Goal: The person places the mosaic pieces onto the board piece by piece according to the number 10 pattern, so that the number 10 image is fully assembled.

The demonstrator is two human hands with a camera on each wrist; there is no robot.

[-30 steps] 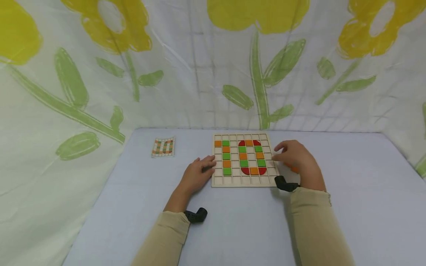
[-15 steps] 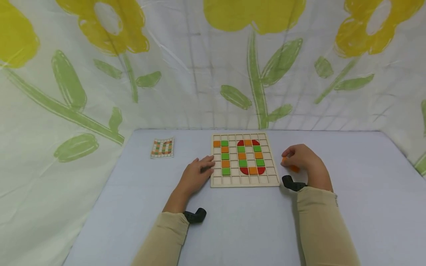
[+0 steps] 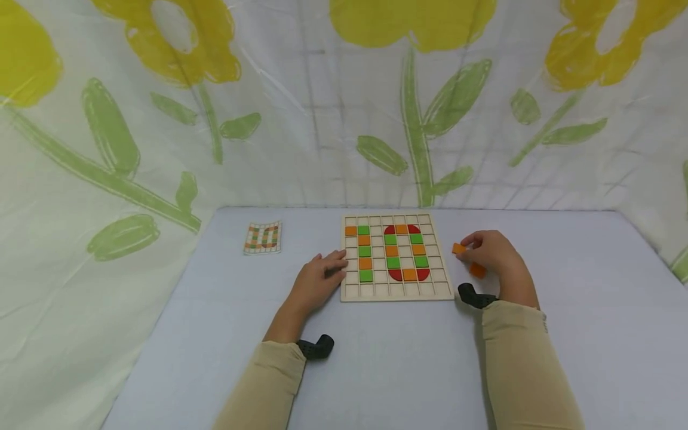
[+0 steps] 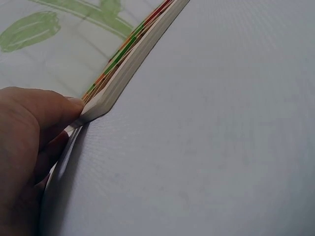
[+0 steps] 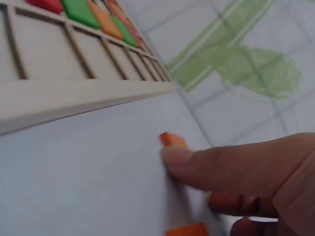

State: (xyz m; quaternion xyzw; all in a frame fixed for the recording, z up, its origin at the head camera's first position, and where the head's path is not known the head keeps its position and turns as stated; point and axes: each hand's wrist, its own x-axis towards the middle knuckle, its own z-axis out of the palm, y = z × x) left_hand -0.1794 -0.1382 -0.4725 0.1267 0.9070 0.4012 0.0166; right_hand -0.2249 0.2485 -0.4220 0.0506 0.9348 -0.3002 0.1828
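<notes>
A wooden grid board (image 3: 376,291) lies on the table with green, orange and red tiles set in the shape of a 10. My left hand (image 3: 313,285) rests at the board's left edge, fingers relaxed; in the left wrist view the thumb (image 4: 54,105) touches the board edge (image 4: 125,73). To the right of the board, my right hand (image 3: 494,254) pinches a small orange tile (image 3: 458,248) between thumb and fingers. In the right wrist view that tile (image 5: 174,140) shows past the thumb tip. A second orange tile (image 3: 478,270) lies on the table below the hand.
A small pattern card (image 3: 263,238) with a coloured 10 lies at the back left of the white table (image 3: 387,358). Behind the table hangs a cloth (image 3: 301,149) printed with yellow flowers and green leaves.
My right hand has moved right, away from the board's edge, to the loose orange tiles and now pinches one, slightly apart from the other. The left hand has stayed at the board.
</notes>
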